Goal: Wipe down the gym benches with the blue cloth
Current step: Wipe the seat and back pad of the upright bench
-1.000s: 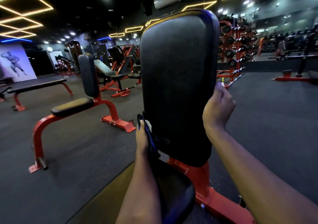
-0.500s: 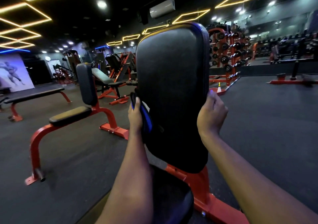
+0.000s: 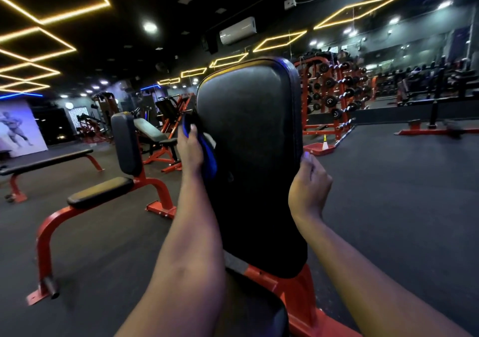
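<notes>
An upright black backrest pad on a red frame stands right in front of me, its seat pad low in view. My left hand holds the blue cloth against the pad's left edge, about halfway up. My right hand grips the pad's right edge, fingers curled round behind it and hidden.
A second red bench with upright black pad and seat stands to the left. Beyond lie a flat bench and an incline bench. A dumbbell rack and a small cone are behind right. Dark rubber floor spreads to the right.
My left hand has slid the blue cloth up the pad's left edge from near the bottom to mid-height. My right hand stays on the right edge.
</notes>
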The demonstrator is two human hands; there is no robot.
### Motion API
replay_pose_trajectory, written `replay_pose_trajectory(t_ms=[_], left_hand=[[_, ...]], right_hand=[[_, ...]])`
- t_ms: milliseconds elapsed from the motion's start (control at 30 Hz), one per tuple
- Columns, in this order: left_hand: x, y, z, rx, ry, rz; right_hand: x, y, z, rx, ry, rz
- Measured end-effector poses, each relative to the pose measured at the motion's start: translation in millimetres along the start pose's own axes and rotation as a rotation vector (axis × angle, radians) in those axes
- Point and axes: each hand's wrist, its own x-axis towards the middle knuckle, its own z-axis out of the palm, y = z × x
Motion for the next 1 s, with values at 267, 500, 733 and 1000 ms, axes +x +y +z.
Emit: replay_pose_trajectory(t_ms=[267,500,733,1000], left_hand=[[-25.5,-56.3,-8.2,-0.064,0.054,-0.185],[-36.1,-45.6,-20.4,0.102,0.020,-0.127],[28.6,57.3,16.5,0.240,0.070,0.189],[23.5,166.2,83.5,0.533,-0.377,0.622]], right_hand=[[-0.7,0.3,0.9,-0.023,0.009,-0.011],[0.2,-0.5,-0.2,-0.017,0.001,0.000],[3.4,4.1,0.7,0.003,-0.010,0.001],[2.6,4.8,-2.3,0.010,-0.015,0.008]])
